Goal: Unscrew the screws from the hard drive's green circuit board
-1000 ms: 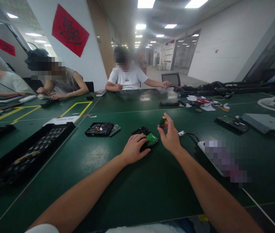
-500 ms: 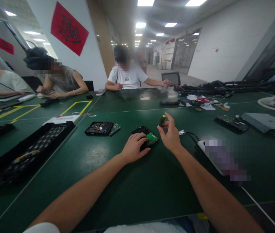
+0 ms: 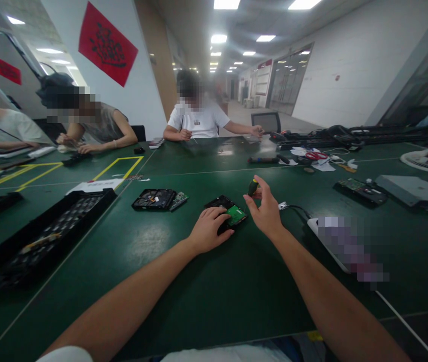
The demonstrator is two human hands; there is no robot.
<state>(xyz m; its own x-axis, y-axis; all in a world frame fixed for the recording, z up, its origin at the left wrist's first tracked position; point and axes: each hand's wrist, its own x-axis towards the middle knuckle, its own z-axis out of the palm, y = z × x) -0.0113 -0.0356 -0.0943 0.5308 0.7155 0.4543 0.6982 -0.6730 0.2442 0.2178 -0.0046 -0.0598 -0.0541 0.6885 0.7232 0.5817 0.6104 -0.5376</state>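
Note:
A hard drive (image 3: pixel 236 216) with a green circuit board lies on the table in front of me. My left hand (image 3: pixel 209 232) grips it from the left, fingers over its top and thumb along the near side, hiding part of it. At its right edge, my right hand (image 3: pixel 268 211) is closed on a screwdriver (image 3: pixel 252 188) with a dark green and yellow handle. The screwdriver stands nearly upright, its thin shaft pointing down at the drive's edge; the tip is too small to make out. Further left, another hard drive (image 3: pixel 154 199) lies beside a loose circuit board (image 3: pixel 179 200).
A long black tray (image 3: pixel 96 211) stands at left. To the right are a cabled white device (image 3: pixel 314 229), partly blurred, another drive (image 3: pixel 360 192) and a grey box (image 3: pixel 417 190). Tools and scraps (image 3: pixel 317 160) lie farther back. Several people sit across the table (image 3: pixel 183 301).
The screwdriver handle and my right index finger have shifted very slightly left. My left hand and the hard drive have stayed in place.

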